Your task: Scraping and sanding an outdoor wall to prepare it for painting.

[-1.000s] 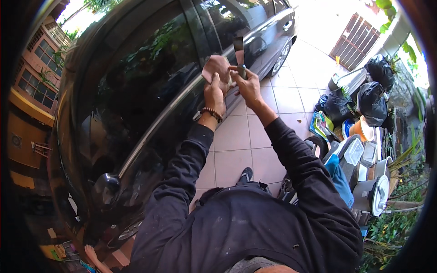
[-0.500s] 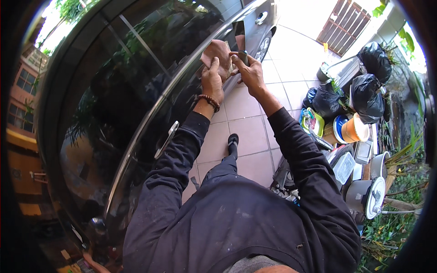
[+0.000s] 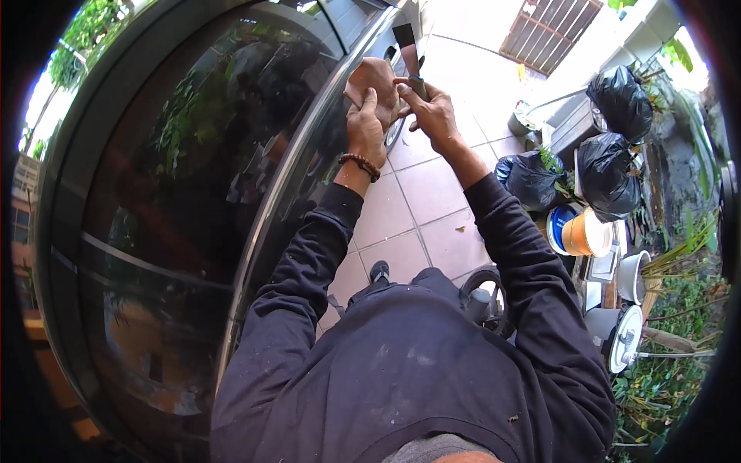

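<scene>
Currently both hands are raised together ahead of the chest, just beside the black car [image 3: 208, 154]. The left hand [image 3: 366, 135], with a beaded bracelet [image 3: 360, 163] at its wrist, pinches a curled reddish-brown sheet [image 3: 372, 77] — apparently sandpaper — thumb across its lower face, the sheet spreading above the fingers. The right hand [image 3: 438, 116] grasps a putty knife [image 3: 411, 55] by the handle, its broad blade pointing up and away. The hands are close together; whether the right fingertips touch the sheet, I cannot tell.

A leftward swing of the right arm could bring the blade's corner against the car and scratch the paint. The left fingers are near the tool too, so a twist of the handle might nick them or snag the sheet. With mainly the thumb visible on it, the sheet could slip if that pinch slackens. Underfoot, the wheel [image 3: 502, 305] beside the right forearm could catch a foot on the tiled floor [image 3: 455, 239] — jolting the blade sideways.
</scene>
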Motion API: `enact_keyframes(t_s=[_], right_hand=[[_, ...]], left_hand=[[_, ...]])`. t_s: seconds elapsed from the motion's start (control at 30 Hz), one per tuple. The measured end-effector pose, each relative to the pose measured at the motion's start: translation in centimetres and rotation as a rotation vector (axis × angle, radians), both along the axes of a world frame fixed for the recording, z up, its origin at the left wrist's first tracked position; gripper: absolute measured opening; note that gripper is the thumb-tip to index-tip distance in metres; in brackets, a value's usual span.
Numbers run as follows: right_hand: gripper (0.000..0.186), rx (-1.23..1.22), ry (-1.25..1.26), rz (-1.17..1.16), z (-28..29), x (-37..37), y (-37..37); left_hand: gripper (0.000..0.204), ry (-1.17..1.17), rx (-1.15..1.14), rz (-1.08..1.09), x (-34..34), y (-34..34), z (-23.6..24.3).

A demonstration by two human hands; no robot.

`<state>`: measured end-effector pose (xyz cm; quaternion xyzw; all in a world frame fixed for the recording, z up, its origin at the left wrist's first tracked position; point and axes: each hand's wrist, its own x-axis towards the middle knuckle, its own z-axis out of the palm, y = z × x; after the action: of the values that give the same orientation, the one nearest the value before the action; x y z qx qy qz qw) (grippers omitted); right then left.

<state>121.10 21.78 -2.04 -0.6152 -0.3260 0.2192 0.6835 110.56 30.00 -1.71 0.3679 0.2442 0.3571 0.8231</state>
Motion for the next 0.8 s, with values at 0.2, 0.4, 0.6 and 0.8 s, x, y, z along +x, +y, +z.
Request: enact_keyframes(t_s=[0.2, 0.4, 0.6, 0.8], right_hand=[[0.031, -0.002, 0.011, -0.071, -1.4, 12.4, 4.7], [0.029, -0.053, 0.079, -0.126, -3.0, 28.5, 9.3], [0.03, -0.123, -0.068, -0.019, -1.1, 46.0, 16.4], [0.036, -0.078, -0.076, 0.063, -0.5, 58.8, 23.7]], left_hand=[[0.043, 0.052, 0.058, 0.085, 12.2, 5.6, -1.6], [0.045, 0.086, 0.112, 0.164, 27.7, 10.9, -3.2], [0.046, 0.134, 0.011, 0.241, 44.6, 16.7, -2.2], [0.037, 0.072, 0.007, 0.358, 56.9, 21.5, -1.0]])
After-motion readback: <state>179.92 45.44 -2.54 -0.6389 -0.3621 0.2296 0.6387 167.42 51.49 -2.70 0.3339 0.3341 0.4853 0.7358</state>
